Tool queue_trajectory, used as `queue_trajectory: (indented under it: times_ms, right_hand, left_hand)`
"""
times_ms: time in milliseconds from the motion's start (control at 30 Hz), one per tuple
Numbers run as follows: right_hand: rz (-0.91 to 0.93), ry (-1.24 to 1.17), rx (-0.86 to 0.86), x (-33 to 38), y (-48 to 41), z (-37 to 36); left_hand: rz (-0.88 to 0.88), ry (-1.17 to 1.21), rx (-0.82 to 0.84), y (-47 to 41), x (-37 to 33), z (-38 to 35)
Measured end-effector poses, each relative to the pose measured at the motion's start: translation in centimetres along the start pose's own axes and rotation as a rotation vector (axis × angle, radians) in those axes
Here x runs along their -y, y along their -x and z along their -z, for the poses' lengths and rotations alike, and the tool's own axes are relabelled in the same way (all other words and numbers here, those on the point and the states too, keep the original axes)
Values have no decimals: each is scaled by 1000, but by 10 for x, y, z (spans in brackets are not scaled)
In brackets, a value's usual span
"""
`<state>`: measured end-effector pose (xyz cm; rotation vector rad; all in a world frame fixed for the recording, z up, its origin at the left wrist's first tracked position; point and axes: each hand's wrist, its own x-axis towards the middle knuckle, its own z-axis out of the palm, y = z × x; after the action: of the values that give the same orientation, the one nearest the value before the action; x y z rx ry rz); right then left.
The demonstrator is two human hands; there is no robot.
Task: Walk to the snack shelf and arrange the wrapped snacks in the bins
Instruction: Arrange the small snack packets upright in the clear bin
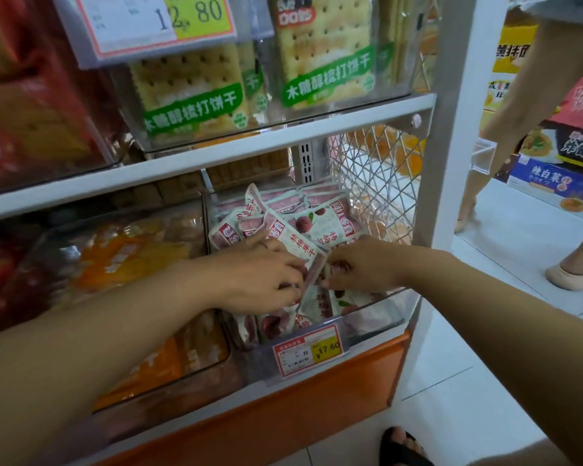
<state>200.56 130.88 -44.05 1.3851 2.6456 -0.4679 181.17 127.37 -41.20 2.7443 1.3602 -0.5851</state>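
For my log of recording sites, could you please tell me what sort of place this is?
Most likely a small shop or supermarket: price tags on clear bins of wrapped snacks, shelves of packaged crackers, and stacked goods cartons on the floor.

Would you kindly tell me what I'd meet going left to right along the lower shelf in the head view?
Orange snack packets, left hand, right hand, white shelf post, another person's shoe.
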Motion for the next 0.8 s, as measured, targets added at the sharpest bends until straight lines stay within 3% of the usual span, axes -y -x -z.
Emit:
queue_trajectory:
  times_ms: [533, 800]
  right_hand:
    - [112, 39, -78, -6, 51, 20]
    - [143, -24, -111, -8, 55, 18]
  left_hand:
    - [11, -126, -56, -12, 2, -2]
    - [1, -181, 174, -62, -28, -2]
